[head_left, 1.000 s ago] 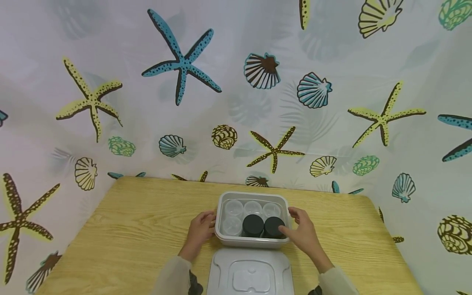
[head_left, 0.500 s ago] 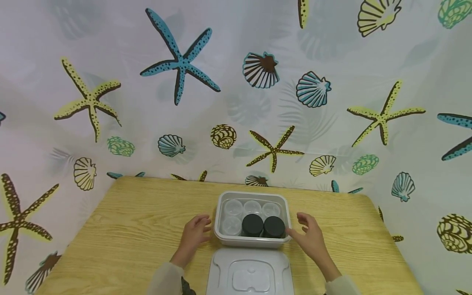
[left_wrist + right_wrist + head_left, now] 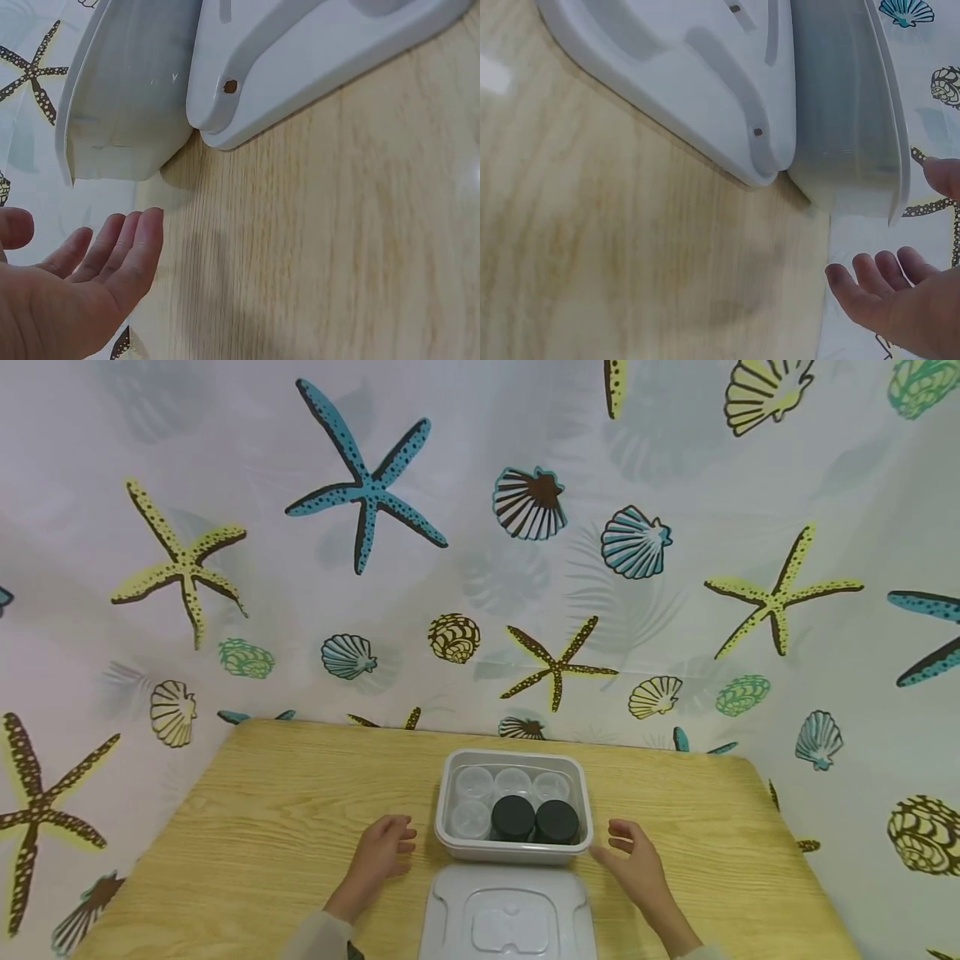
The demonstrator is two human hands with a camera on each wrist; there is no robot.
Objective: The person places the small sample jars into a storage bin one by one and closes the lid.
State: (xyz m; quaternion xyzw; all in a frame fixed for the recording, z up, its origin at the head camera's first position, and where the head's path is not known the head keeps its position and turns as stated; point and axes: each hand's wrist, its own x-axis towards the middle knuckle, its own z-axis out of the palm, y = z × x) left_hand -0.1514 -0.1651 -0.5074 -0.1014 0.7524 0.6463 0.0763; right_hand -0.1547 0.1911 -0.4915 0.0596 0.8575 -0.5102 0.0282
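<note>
A white plastic box point(image 3: 514, 852) stands uncovered on the wooden table. Inside it are two black-lidded jars, one black lid point(image 3: 513, 818) beside the other point(image 3: 557, 822), at the near right. Several clear cups point(image 3: 476, 783) fill the other places in the box. My left hand point(image 3: 378, 850) hovers off the box's left side, fingers loosely bent and holding nothing. Off the near right corner is my right hand point(image 3: 636, 863), also with nothing in it. Both wrist views show relaxed fingers apart from the box wall point(image 3: 127, 97).
In front of the box lies its white lid point(image 3: 510, 918), flat on the wood-grain table point(image 3: 300, 793). Behind and around the table hangs a white curtain point(image 3: 465, 577) printed with starfish and shells.
Both hands have drawn away from the box sides, outward and back toward me. The right thumb has left the area over the right black lid. The box and lid stay put.
</note>
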